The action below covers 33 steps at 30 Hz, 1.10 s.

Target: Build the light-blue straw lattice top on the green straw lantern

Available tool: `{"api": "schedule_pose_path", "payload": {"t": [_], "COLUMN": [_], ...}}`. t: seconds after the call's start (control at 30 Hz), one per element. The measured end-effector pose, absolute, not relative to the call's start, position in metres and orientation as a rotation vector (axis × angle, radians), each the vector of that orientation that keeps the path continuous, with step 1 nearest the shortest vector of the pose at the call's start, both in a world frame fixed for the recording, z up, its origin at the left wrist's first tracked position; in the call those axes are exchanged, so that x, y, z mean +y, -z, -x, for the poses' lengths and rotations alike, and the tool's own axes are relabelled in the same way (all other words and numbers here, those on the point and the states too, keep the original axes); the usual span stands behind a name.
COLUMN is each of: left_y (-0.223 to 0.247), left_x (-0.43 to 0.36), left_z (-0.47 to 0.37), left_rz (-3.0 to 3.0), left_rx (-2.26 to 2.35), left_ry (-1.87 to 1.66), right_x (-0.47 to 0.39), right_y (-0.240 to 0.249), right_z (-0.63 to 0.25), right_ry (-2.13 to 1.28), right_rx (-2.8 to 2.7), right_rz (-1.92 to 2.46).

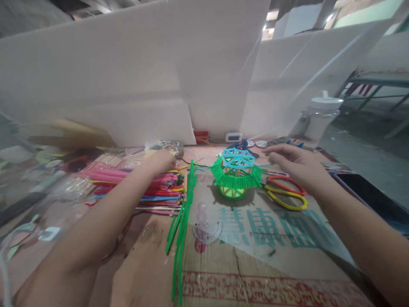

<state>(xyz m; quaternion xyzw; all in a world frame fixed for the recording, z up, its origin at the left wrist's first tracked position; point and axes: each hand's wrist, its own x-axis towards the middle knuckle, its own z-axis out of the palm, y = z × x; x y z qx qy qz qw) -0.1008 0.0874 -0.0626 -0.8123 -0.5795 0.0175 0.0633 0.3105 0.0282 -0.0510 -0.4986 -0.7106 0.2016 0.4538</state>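
Observation:
A small round craft piece (237, 172) with a blue lattice top and a green fringed band stands on the printed sheet. To its right my right hand (292, 162) hovers with fingers apart, holding nothing, above scissors (287, 194) with red and yellow handles. My left hand (162, 162) is at the far end of a pile of colorful pipe cleaners (159, 189); its fingers are blurred and partly hidden, so what they hold cannot be made out. Long green pipe cleaners (183, 226) lie between the pile and the craft piece.
A clear bottle with a white lid (321, 113) stands at the back right, a dark phone (367, 196) at the right edge. Behind are a small white device (233, 137) and a tape roll (171, 147). A protractor (207, 230) lies in front.

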Motion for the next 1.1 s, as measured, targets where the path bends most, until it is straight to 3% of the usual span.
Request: {"api": "schedule_pose_path", "payload": {"t": [0.37,0.57,0.8,1.1], "left_y": [0.087,0.088,0.084,0.085], "left_x": [0.078,0.037,0.044,0.043], "left_z": [0.103,0.107,0.124,0.13], "left_rz": [2.448,2.291,2.246,2.18], "left_rx": [-1.546,-1.75,-2.027,-2.033], "left_ry": [-0.349,-0.313,-0.473,-0.291], "right_x": [0.028,0.023,0.02,0.015], "right_y": [0.055,0.05,0.049,0.043], "right_z": [-0.31,-0.307,-0.304,-0.302], "right_ry": [-0.485,-0.499,-0.52,-0.491], "right_rx": [-1.893,-1.905,-1.934,-1.946], "right_rz": [1.172,1.201,1.165,1.182]}}
